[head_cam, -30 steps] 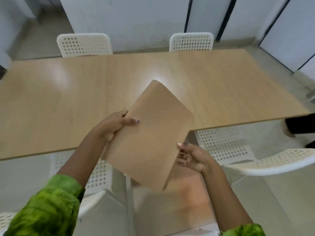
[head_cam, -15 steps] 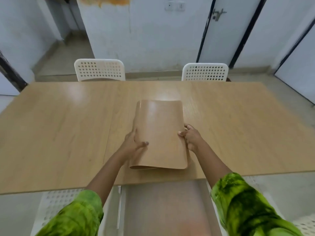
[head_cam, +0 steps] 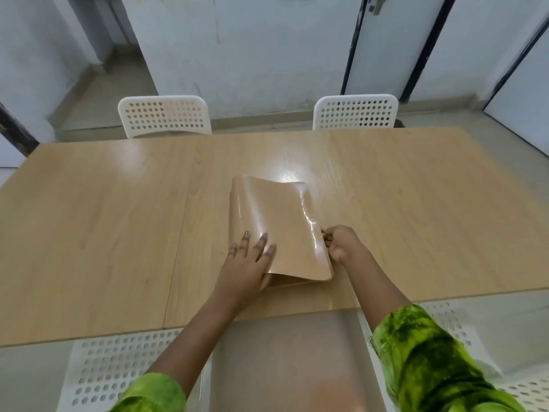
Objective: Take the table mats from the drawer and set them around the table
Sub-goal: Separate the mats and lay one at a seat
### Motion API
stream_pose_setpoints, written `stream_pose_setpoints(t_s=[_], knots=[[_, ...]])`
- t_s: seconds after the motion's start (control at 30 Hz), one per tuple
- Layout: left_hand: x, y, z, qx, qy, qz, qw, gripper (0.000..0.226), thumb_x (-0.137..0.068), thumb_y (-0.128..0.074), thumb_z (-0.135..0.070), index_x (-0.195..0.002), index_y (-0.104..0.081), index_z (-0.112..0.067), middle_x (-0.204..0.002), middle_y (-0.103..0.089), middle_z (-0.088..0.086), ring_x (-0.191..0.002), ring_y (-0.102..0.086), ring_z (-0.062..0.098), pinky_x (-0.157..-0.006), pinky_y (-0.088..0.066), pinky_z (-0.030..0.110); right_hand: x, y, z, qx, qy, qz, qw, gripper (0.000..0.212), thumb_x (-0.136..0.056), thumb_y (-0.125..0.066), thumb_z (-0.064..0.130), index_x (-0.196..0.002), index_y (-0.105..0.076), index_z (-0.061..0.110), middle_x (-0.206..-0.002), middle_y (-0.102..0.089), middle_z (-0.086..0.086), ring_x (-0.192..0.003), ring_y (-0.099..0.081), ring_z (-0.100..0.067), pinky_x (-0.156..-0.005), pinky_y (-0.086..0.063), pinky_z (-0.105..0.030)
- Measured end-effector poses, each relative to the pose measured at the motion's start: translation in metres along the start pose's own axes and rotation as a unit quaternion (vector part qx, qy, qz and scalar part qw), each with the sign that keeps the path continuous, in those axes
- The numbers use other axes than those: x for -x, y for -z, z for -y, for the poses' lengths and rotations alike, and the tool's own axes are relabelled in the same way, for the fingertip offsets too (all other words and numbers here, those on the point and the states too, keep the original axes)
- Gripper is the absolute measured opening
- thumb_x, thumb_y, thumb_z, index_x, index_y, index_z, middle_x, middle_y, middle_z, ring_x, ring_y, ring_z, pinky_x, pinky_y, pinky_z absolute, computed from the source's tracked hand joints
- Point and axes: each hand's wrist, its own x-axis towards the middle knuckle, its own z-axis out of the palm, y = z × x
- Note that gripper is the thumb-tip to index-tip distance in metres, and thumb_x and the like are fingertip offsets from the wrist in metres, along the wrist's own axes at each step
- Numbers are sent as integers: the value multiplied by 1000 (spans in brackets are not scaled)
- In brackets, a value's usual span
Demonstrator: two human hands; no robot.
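Wood table [head_cam: 89,218] fills view. Table mats [head_cam: 276,215] lie near its 6 o'clock edge. Left hand [head_cam: 248,264] flat, pinning them. Right hand [head_cam: 341,243] pinches their 3 o'clock edge, probably to peel one off.

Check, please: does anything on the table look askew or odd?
The table mats do not lie flat on the table: the top one bulges up and its far edge curls. The left hand presses it; the right hand pinches its right edge.
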Motion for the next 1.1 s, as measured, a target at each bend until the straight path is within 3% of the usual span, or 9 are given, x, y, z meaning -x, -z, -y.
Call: stream_pose_setpoints(t_s=[0.13,0.27,0.37,0.53,0.63,0.77,0.87,0.97,1.1], knots=[[5,2,-9,134,58,-87,985,55,-81,-35,-24,-130,-55,-8,-135,-56,14,-119,-55,42,-65,-60,41,13,10,-2,79,2,-9,997,26,-84,-40,-12,-72,-60,-1,-72,-55,-12,-60,-49,-21,-55,-44,-30],[9,1,-21,288,148,-187,927,60,-84,-37,-11,-144,-36,-14,-150,-37,6,-136,-38,31,-77,-53,31,28,16,6,154,11,-16,988,17,-84,-49,-7,-91,-60,4,-80,-56,-12,-61,-48,-17,-50,-38,-27],[10,0,-32,257,128,-176,942,61,-83,-32,-13,-144,-37,-16,-150,-37,8,-135,-39,34,-68,-57,35,30,20,10,173,41,-22,984,27,-82,-46,-10,-87,-66,7,-96,-59,-11,-65,-51,-16,-54,-40,-25],[5,-7,-37,160,118,-87,976,64,-73,-45,-6,-136,-49,-18,-142,-49,13,-124,-51,42,-47,-56,33,32,23,8,146,75,-48,985,36,-85,-40,-11,-108,-67,-1,-91,-67,-14,-65,-56,-20,-48,-47,-22],[6,-13,-35,151,91,-137,975,61,-73,-49,-5,-133,-53,-12,-139,-52,15,-120,-54,40,-47,-55,32,31,24,6,127,79,-97,984,31,-85,-52,-11,-114,-62,-7,-120,-63,-20,-99,-62,-31,-74,-51,-31],[19,-21,-30,334,207,-200,897,53,-95,-42,-8,-146,-31,-20,-152,-34,2,-135,-39,17,-104,-45,37,24,31,5,191,112,-126,967,30,-80,-60,-5,-110,-65,-4,-120,-65,-17,-110,-60,-32,-98,-48,-42],[26,-14,-34,410,241,-207,855,53,-96,-42,-8,-146,-31,-20,-148,-41,-1,-129,-48,18,-105,-43,35,25,37,4,217,115,-109,963,32,-83,-60,-2,-114,-65,1,-120,-64,-10,-113,-58,-30,-102,-45,-41],[25,-9,-33,523,300,-230,764,49,-97,-39,-2,-145,-34,-14,-139,-38,-11,-127,-39,5,-100,-33,4,29,41,2,268,125,-83,952,36,-84,-59,0,-119,-63,6,-124,-63,-9,-113,-58,-28,-101,-45,-40],[24,-13,-19,648,389,-229,614,34,-95,-41,-5,-128,-50,-3,-125,-59,11,-124,-50,31,-106,-41,46,32,43,-6,359,138,-75,920,41,-87,-54,4,-128,-55,8,-135,-48,-15,-120,-50,-32,-98,-42,-36]])
